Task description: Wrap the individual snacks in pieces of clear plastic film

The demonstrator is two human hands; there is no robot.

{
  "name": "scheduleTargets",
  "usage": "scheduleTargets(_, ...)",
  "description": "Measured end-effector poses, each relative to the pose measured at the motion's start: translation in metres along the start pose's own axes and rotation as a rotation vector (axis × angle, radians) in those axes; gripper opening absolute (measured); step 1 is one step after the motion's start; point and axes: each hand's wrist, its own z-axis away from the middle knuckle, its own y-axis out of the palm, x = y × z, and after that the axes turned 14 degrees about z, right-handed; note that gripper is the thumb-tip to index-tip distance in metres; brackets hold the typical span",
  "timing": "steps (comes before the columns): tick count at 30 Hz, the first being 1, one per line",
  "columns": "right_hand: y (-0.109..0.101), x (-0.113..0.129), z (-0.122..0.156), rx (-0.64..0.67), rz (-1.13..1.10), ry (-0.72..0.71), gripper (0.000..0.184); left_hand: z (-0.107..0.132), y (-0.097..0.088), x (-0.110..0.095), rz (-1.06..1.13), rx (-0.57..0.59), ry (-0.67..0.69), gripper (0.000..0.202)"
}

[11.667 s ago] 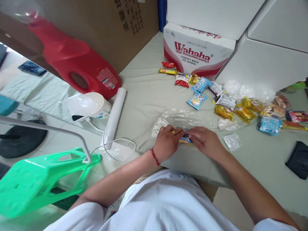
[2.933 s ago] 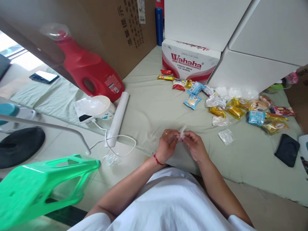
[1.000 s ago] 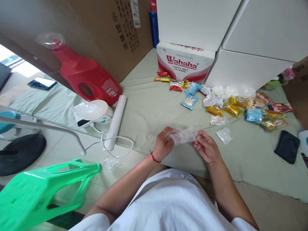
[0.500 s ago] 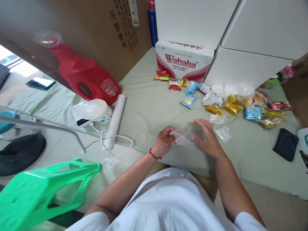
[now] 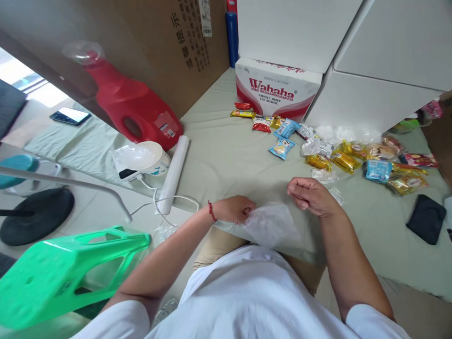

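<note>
My left hand [image 5: 236,209] pinches the edge of a clear plastic bag [image 5: 273,223], which hangs loose and flat above my lap at the bed's near edge. A red cord bracelet circles that wrist. To the right of the bag, my right hand [image 5: 310,195] is held up with its fingers curled and thumb pressed against them. What it grips, if anything, is hidden. Just behind the right hand lies crumpled clear plastic [image 5: 336,195]. Farther back are a blue snack packet [image 5: 281,148] and several yellow-wrapped snacks [image 5: 345,161].
A Wahaha carton [image 5: 275,92] stands at the back against white boxes. On the left are a red jug [image 5: 137,108], a white paper tub [image 5: 155,157], a white roll [image 5: 173,174] with a cable, and a green stool [image 5: 70,263]. A black pouch [image 5: 426,219] lies right.
My right hand has closed from spread fingers and moved slightly right, apart from the bag. The bag now hangs lower and spread wider from my left hand. The view has shifted a little.
</note>
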Motion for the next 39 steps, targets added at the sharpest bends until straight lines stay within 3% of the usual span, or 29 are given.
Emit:
scheduleTargets(1,0.000,-0.003,0.000,-0.045,-0.005,-0.005,0.043,-0.002,-0.005,-0.007,-0.029,0.107,-0.019,0.022)
scheduleTargets(3,0.004,-0.009,0.001,-0.259,0.046,-0.046,0.041,-0.005,-0.011,-0.020,-0.051,0.304,-0.106,0.022)
scheduleTargets(5,0.014,-0.015,0.007,-0.556,0.111,-0.097,0.036,-0.005,-0.008,-0.028,-0.020,0.310,-0.220,0.027)
scheduleTargets(7,0.030,-0.019,0.020,-0.724,0.156,-0.125,0.034,-0.004,0.000,-0.029,-0.010,0.215,-0.282,0.036)
scheduleTargets(8,0.040,-0.019,0.028,-0.722,0.184,-0.134,0.035,-0.002,0.006,-0.028,-0.027,0.138,-0.268,0.038)
scheduleTargets(12,0.074,-0.017,0.043,-0.494,0.412,-0.164,0.040,0.008,0.037,-0.023,-0.250,-0.142,-0.087,0.039)
scheduleTargets(16,0.084,-0.021,0.027,-0.499,0.528,-0.167,0.030,0.015,0.058,-0.022,-0.299,-0.333,0.015,0.036)
scheduleTargets(19,0.084,-0.028,0.017,-0.514,0.483,-0.191,0.024,0.012,0.056,-0.018,0.038,-0.484,-0.024,0.031)
scheduleTargets(23,0.092,-0.032,0.019,-0.615,0.566,-0.251,0.019,0.006,0.048,-0.009,0.670,-0.618,-0.251,0.032)
scheduleTargets(25,0.098,-0.033,0.023,-0.665,0.678,-0.332,0.018,0.004,0.049,-0.007,0.799,-0.700,-0.294,0.033)
scheduleTargets(27,0.103,-0.036,0.027,-0.683,0.755,-0.423,0.017,0.003,0.051,-0.007,0.774,-0.785,-0.226,0.030)
scheduleTargets(30,0.105,-0.048,0.034,-0.694,0.720,-0.434,0.016,-0.001,0.046,-0.012,0.805,-0.801,-0.157,0.021)
scheduleTargets(32,0.105,-0.060,0.037,-0.699,0.575,-0.303,0.018,-0.006,0.039,-0.016,0.984,-0.762,-0.194,0.017)
scheduleTargets(35,0.107,-0.074,0.041,-0.549,0.271,-0.081,0.032,-0.013,0.033,-0.019,1.171,-0.757,-0.223,0.017)
scheduleTargets(37,0.107,-0.076,0.042,-0.468,0.135,-0.041,0.041,-0.017,0.037,-0.016,1.125,-0.785,-0.209,0.019)
scheduleTargets(39,0.106,-0.072,0.042,-0.492,0.094,-0.059,0.045,-0.018,0.046,-0.012,1.033,-0.818,-0.173,0.020)
